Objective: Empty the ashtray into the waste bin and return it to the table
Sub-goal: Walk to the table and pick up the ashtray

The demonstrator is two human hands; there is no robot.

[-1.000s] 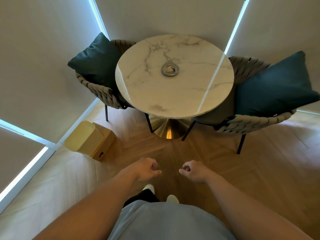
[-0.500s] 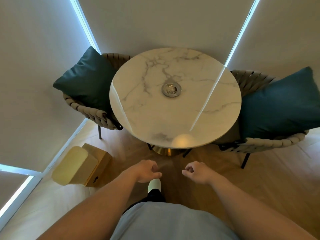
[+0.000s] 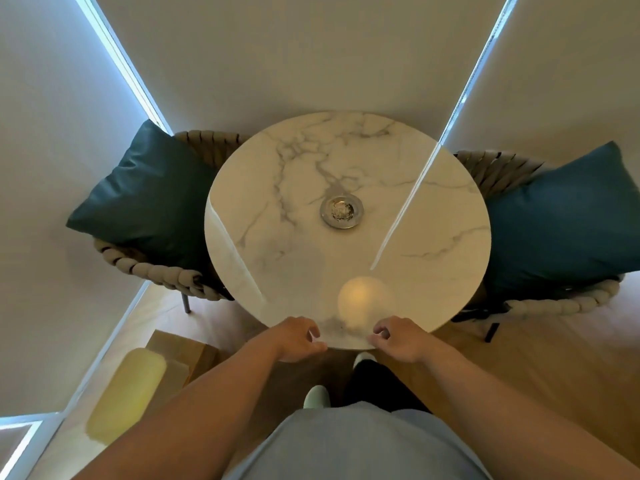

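A round metal ashtray (image 3: 341,211) with ash in it sits near the middle of the round white marble table (image 3: 284,265). A wooden waste bin (image 3: 138,386) with a pale yellow lid stands on the floor at the lower left, beside my left arm. My left hand (image 3: 297,338) and my right hand (image 3: 398,338) hang at the table's near edge with fingers loosely curled and nothing in them. Both hands are well short of the ashtray.
Woven chairs with dark teal cushions flank the table, one at the left (image 3: 149,199) and one at the right (image 3: 568,220). Blinds close in behind the table. The wooden floor (image 3: 540,368) lies open at the right. My feet (image 3: 317,396) are below the table edge.
I have stepped closer to the table, so it and the ashtray now sit lower and larger in view. My hands have reached its near edge. The bin is now beside my left arm.
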